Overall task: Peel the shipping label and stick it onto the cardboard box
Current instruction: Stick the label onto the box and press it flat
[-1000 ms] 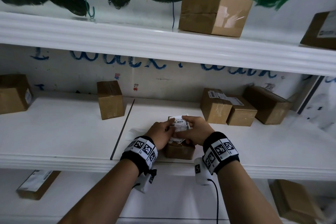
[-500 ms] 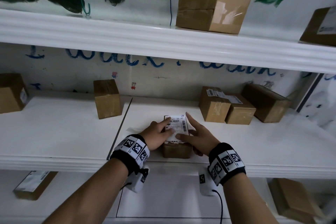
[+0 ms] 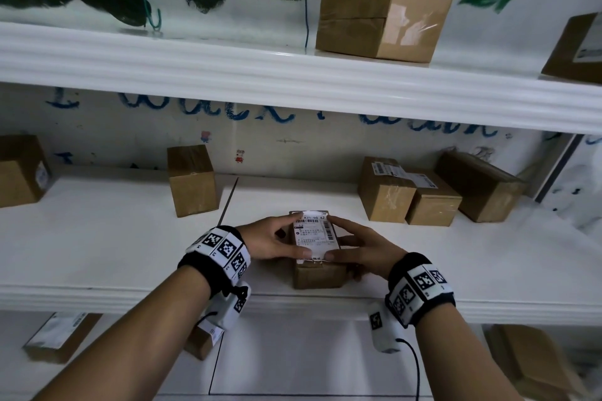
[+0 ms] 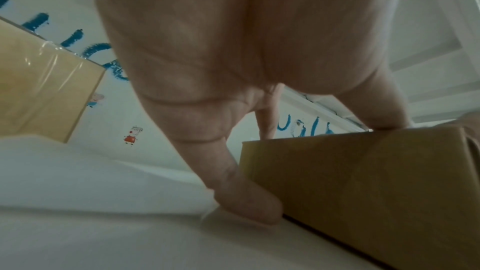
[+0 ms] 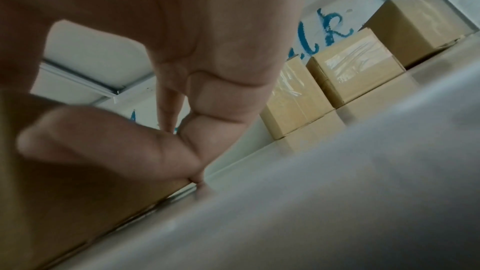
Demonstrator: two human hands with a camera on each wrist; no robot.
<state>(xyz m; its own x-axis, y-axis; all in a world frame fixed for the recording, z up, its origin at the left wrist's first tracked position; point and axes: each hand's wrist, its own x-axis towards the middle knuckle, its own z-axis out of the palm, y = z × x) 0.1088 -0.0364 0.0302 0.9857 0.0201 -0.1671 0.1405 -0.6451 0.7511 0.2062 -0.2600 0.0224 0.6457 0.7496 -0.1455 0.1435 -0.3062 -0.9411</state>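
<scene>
I see the shipping label (image 3: 313, 237) lying flat on the top face of the small cardboard box (image 3: 317, 274), which stands near the front edge of the white middle shelf (image 3: 97, 244). The label is white, printed with a bold code line at its far end, barcodes below that and along its right side, and rows of small text I cannot read; its near edge looks slightly ragged and reaches the box's front top edge. My left hand (image 3: 272, 239) has its fingers spread, forefinger on the label's far left corner and thumb on its near left corner, little finger down beside the box's left wall. My right hand (image 3: 360, 249) mirrors it, fingers extended, fingertip on the far right corner and thumb pressing the near right corner. The box is plain brown, its walls unmarked.
</scene>
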